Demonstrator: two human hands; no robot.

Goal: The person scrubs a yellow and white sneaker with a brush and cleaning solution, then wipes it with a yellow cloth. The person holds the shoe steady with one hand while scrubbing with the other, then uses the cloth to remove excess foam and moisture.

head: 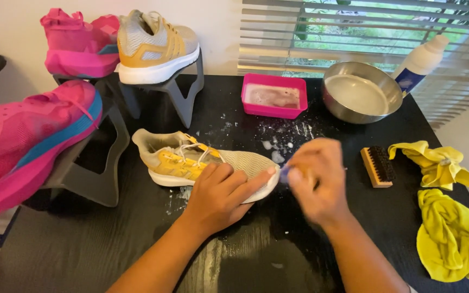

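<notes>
Two hands: both work at the toe of one shoe on a black table (109, 244), seen from the head camera.
Left hand (221, 195): lies flat over the forepart of the grey and yellow shoe (191, 160), fingers close together and stretched toward the toe, pressing the shoe down.
Right hand (316, 182): blurred, just beside the left fingertips at the toe; its fingers curl around a small bluish thing (284, 173), too blurred to name.
Shoe: lies on its side on the table, heel away from the left fingers, laces white.
Suds: white flecks (278, 144) spot the table just beyond both sets of fingers.
Beyond the fingers: a pink tray (248, 100) with cloudy water, a steel bowl (332, 106), a white bottle (422, 59).
Right of the right fingers: a wooden brush (378, 166), bristles up, and two yellow cloths (451, 236), well apart from the hand.
Left of the left fingers: a pink shoe (23, 141) on a grey stand (96, 179); farther back, another pink shoe (77, 46) and a second grey and yellow shoe (156, 46) on stands.
</notes>
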